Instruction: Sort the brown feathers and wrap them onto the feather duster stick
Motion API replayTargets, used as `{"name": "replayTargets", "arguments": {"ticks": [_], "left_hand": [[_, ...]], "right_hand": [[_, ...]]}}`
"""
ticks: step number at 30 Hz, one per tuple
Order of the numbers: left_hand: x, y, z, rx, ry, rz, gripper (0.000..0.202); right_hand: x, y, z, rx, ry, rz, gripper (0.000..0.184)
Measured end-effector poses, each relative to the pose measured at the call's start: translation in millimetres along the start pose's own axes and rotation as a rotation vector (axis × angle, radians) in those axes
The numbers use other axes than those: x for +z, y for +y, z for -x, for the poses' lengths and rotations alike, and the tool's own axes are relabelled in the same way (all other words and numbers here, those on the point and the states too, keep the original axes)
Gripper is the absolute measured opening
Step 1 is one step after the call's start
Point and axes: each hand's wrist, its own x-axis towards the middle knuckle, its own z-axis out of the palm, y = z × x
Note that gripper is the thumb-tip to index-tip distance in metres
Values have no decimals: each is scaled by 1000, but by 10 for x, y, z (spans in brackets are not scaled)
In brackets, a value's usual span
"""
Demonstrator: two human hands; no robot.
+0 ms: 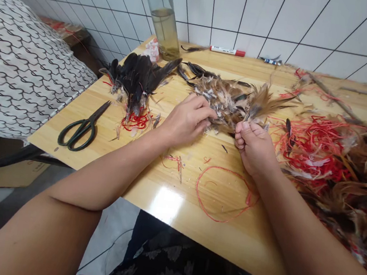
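My right hand (254, 143) is closed around the lower end of a bunch of brown feathers (262, 98), whose tips fan upward. At the near edge of a loose pile of brown, white and dark feathers (218, 87), my left hand (189, 118) has its fingers bent together; what they pinch, if anything, is hidden. A bundle of black feathers (137, 76) lies to the left, with red string (136, 121) at its base. Below my right hand, a loop of red string (199, 183) rests on the table.
Black-handled scissors (78, 129) lie on the wooden table (162, 193) at left. A bottle of yellowish liquid (167, 26) stands by the tiled wall, near a red-capped marker (228, 51). Tangled red string (319, 143) and a large heap of brown feathers (360, 189) cover the right side.
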Motion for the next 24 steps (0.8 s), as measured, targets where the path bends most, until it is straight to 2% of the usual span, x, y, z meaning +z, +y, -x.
{"name": "replayTargets", "arguments": {"ticks": [5, 8, 10, 13, 16, 18, 21, 24], "left_hand": [[94, 144, -63, 35, -109, -6, 13], [83, 155, -91, -36, -69, 85, 16], [51, 142, -100, -151, 13, 239, 12], [7, 138, -104, -382, 102, 613, 9], [-4, 198, -106, -561, 108, 966, 23], [3, 267, -109, -607, 72, 1088, 28], [19, 360, -114, -598, 31, 1118, 29], [29, 391, -117, -581, 48, 1061, 25]], "right_hand": [[32, 50, 10, -34, 17, 35, 35], [43, 58, 6, -39, 49, 4, 36], [41, 57, 1, -36, 76, -14, 36], [34, 67, -2, -47, 119, 30, 36], [44, 94, 4, -88, 137, 120, 33], [64, 110, 13, -110, 137, 179, 30], [98, 108, 28, -115, 121, 283, 29], [114, 89, 38, -105, 81, 363, 34]]}}
